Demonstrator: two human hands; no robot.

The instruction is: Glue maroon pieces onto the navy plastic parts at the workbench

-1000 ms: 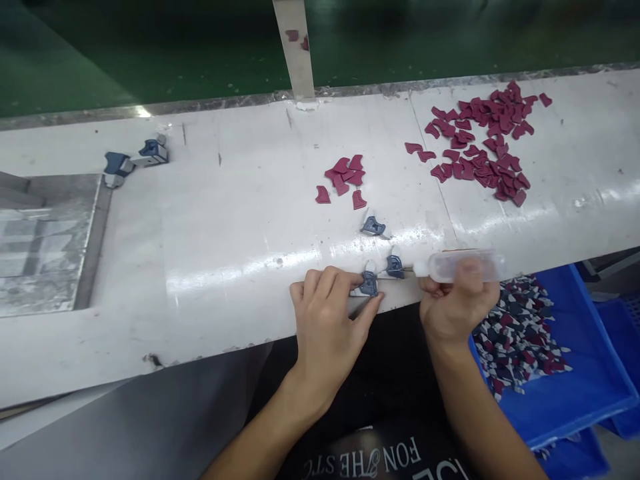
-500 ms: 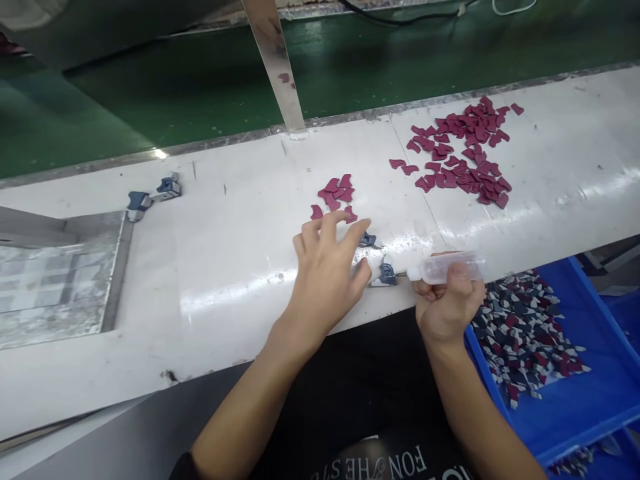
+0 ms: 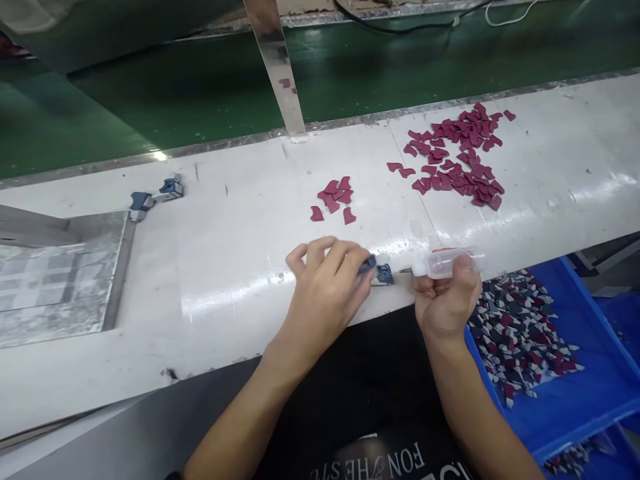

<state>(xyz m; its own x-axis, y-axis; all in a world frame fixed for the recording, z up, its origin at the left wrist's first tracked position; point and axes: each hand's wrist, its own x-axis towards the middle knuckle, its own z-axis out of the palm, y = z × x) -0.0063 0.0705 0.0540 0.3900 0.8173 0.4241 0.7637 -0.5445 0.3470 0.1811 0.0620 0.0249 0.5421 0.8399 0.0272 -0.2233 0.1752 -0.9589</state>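
Head view, nearest: black shirt [image 3: 350,407] with pale lettering, below the edge of the white worktop [image 3: 240,267].
Blue bin [image 3: 587,393]: at the right, below the worktop edge; contains a heap of mixed pieces [image 3: 525,333] in dark, maroon and pale grey.
Right hand [image 3: 447,300]: closed around the clear bottle [image 3: 453,263], which lies nearly level, white cap [image 3: 419,268] toward the left hand.
Bottle tip [image 3: 403,271]: thin, directed at the seated blue piece [image 3: 385,274]; contact cannot be confirmed.
Left hand [image 3: 325,287]: fingers and thumb pinch the lifted blue piece [image 3: 367,265], partly hidden and blurred.
Small maroon group [image 3: 334,195]: flat pieces beyond the left hand.
Large maroon group [image 3: 463,157]: scattered and overlapping, farther right.
Metal plate [image 3: 65,287]: left side of the worktop.
Blue-and-grey pair [image 3: 157,195]: just beyond the plate's corner.
Green surface [image 3: 400,67]: behind the worktop, with a black cable [image 3: 395,28] beyond.
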